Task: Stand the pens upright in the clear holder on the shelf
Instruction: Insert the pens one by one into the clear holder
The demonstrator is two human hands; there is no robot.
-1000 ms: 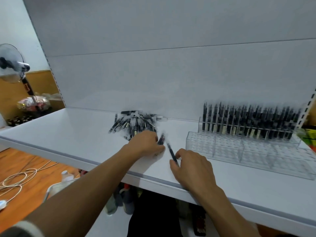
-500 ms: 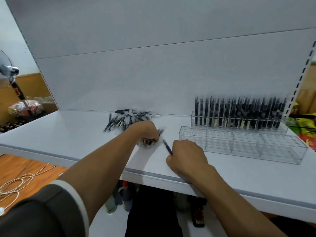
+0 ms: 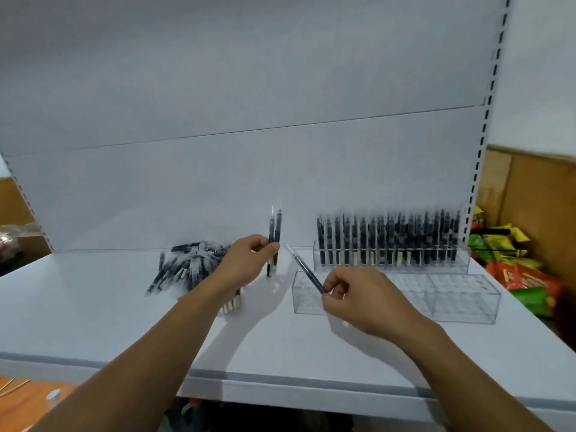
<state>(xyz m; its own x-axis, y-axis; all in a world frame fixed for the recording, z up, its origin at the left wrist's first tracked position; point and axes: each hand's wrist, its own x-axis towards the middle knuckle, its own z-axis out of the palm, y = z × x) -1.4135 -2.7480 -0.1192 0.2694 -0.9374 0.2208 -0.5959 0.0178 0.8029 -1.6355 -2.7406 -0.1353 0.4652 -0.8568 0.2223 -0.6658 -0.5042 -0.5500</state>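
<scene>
A pile of black pens (image 3: 187, 266) lies on the white shelf (image 3: 93, 313), left of centre. My left hand (image 3: 246, 263) grips a few pens (image 3: 274, 241) upright above the shelf. My right hand (image 3: 358, 294) pinches a single black pen (image 3: 307, 272), tilted up and to the left, over the left end of the clear holder (image 3: 452, 294). The holder's back row is filled with several upright black pens (image 3: 389, 241); its lower front rows look unfilled.
The shelf's back panel rises behind everything, with a slotted upright (image 3: 486, 120) at the right. Colourful packets (image 3: 511, 269) lie past the shelf's right end. The shelf's front edge (image 3: 280, 378) runs below my forearms.
Both hands have lifted off the shelf. My left hand raised a few pens upright from the pile, and my right hand picked up one pen and moved it toward the holder.
</scene>
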